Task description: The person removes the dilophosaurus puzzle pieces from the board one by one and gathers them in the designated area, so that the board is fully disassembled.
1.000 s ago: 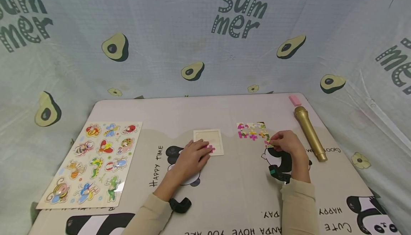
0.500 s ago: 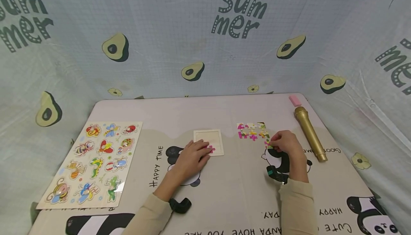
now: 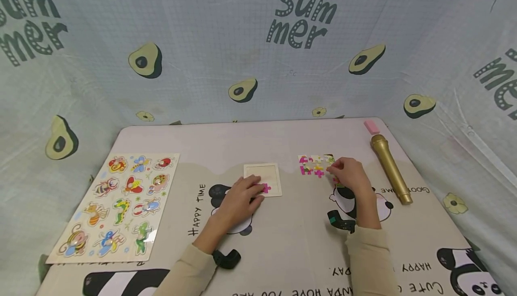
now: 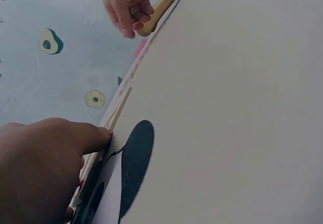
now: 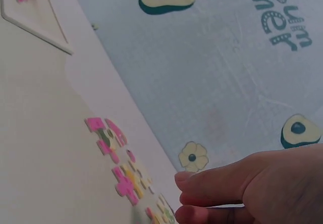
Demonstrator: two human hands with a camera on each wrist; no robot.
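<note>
My left hand (image 3: pixel 241 198) rests across the lower left of a small pale puzzle tray (image 3: pixel 273 166), fingers laid over its rim. A pink jigsaw piece (image 3: pixel 266 188) lies inside the tray by those fingertips and is partly covered. On the right, my right hand (image 3: pixel 352 175) hovers with thumb and fingers close together at the right edge of a group of jigsaw pieces (image 3: pixel 308 165). The right wrist view shows pink, yellow and green pieces (image 5: pixel 126 184) below and left of the relaxed fingertips (image 5: pixel 185 179). Nothing shows between those fingers. Some pieces are hidden by the hand.
A board of cartoon insect pictures (image 3: pixel 121 206) lies on the left of the table (image 3: pixel 299 242). At the far right are a gold cylinder with a wider head (image 3: pixel 391 169) and a pink block (image 3: pixel 371 127). A printed cloth (image 3: pixel 194 40) hangs behind the table.
My right hand has moved from the lower right piece up and left, over the right edge of the jigsaw pieces. My left hand stays on the tray.
</note>
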